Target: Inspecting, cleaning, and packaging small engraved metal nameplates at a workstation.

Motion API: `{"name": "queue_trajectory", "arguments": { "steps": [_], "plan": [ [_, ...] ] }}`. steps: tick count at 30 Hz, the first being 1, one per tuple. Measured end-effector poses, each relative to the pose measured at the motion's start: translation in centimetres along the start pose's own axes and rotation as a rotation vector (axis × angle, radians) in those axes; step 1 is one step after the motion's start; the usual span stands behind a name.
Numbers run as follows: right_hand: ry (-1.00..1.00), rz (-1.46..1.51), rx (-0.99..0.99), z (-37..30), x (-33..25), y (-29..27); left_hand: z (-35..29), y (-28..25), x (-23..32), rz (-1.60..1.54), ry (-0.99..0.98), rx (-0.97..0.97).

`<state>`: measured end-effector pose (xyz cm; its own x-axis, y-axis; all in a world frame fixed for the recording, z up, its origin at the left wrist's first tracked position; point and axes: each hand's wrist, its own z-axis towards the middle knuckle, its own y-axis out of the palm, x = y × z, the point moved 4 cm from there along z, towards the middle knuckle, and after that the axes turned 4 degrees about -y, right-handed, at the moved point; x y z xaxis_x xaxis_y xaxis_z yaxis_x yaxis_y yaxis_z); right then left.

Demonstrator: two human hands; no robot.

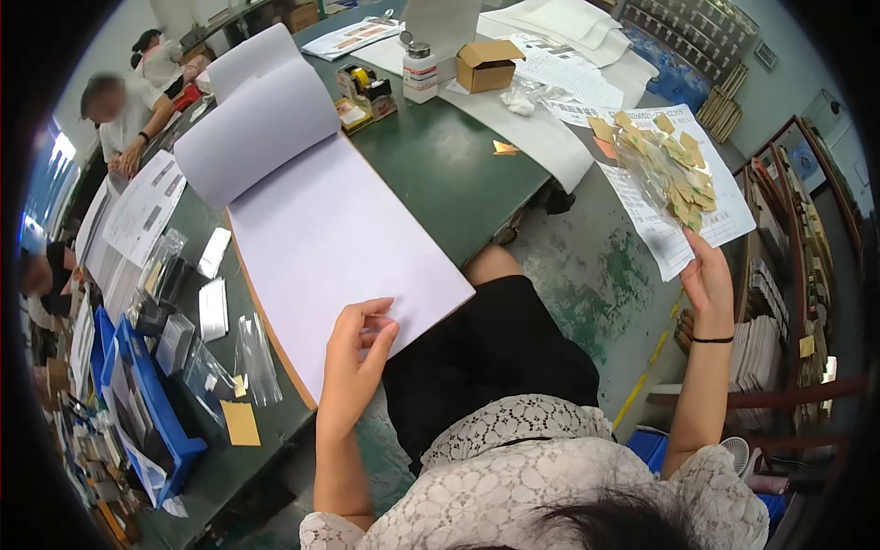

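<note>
Left hand [356, 362] loosely curled, thumb apart from fingers, nothing held; right hand [708, 280] pinching a printed sheet [729, 206] by its near edge. Green table [435, 179] across the view. White pad [344, 252] on it, pages [266, 128] rolled back at far end; left hand at near end, contact can't tell. Sheet off table's right side. Blue tray [172, 423] at left. Clear bag [643, 163] with tan pieces [692, 203] on sheet. Brown box [493, 71] far side, bottle [420, 81] just left.
</note>
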<state>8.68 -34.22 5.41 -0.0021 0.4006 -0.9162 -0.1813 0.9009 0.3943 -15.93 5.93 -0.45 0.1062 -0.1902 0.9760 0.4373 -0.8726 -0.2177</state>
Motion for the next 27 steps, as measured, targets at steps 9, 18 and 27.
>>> {"name": "queue_trajectory", "arguments": {
  "steps": [9, 18, 27],
  "plan": [
    [0.024, 0.011, 0.079, 3.7, 0.4, -1.7, 6.5, 3.0, 4.3, 0.222, 0.094, -0.104],
    [-0.015, 0.007, 0.007, 18.8, 2.6, -2.3, 24.9, 10.6, 1.0, 0.239, -0.064, -0.033],
    [0.081, 0.033, -0.036, 30.2, -0.9, -7.8, 26.2, 13.9, 2.6, 0.602, -0.188, 0.235]
  ]
}}
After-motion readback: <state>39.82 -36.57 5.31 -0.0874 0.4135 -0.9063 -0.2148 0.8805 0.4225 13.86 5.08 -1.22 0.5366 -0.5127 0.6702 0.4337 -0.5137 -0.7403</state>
